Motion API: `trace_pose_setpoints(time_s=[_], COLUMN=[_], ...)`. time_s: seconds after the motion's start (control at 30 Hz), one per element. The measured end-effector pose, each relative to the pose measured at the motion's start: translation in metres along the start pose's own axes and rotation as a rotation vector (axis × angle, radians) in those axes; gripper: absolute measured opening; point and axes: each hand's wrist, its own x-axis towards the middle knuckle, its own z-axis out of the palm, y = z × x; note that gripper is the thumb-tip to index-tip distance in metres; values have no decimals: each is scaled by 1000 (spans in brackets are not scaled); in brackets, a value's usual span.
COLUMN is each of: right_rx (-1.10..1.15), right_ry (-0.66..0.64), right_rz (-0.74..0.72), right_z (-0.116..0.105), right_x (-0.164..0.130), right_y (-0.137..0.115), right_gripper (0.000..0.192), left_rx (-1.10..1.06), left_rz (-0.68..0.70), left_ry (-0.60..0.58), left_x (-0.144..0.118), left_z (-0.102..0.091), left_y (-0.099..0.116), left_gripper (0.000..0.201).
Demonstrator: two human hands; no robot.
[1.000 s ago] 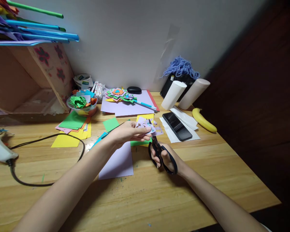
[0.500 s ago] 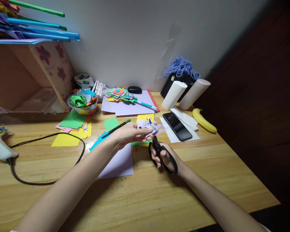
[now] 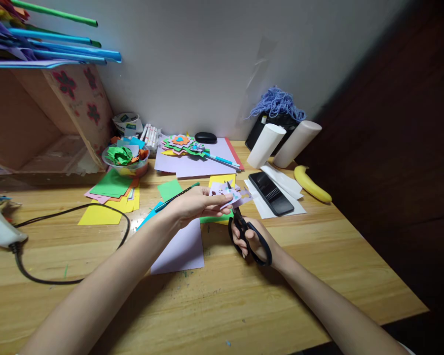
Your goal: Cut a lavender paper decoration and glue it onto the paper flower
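Two hands working over the desk: right hand gripping black scissors, fingers through loops; left hand pinching lilac paper cutout between fingertips, blades meeting it from below. Farther back, clear bowl holding crumpled paper scraps.

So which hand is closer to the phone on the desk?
Right. The right hand, gripping the black scissors, sits just below and left of the phone. The left hand, pinching the lilac paper cutout, is further left of it.
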Motion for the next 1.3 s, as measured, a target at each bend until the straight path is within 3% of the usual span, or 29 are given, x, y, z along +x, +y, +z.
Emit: trace_pose_setpoints(time_s=[0.6, 0.83, 1.3], right_rx=[45, -10, -96], right_ry=[42, 33, -1], right_rz=[-6, -2, -37], right_z=[3, 2, 0], right_x=[0, 0, -2], right_y=[-9, -8, -5], right_gripper=[66, 66, 66], left_rx=[78, 97, 119], left_rz=[102, 170, 259], left_ry=[211, 217, 338], left_x=[-2, -2, 1], left_z=[-1, -2, -3], left_y=[7, 6, 4], left_gripper=[29, 29, 29])
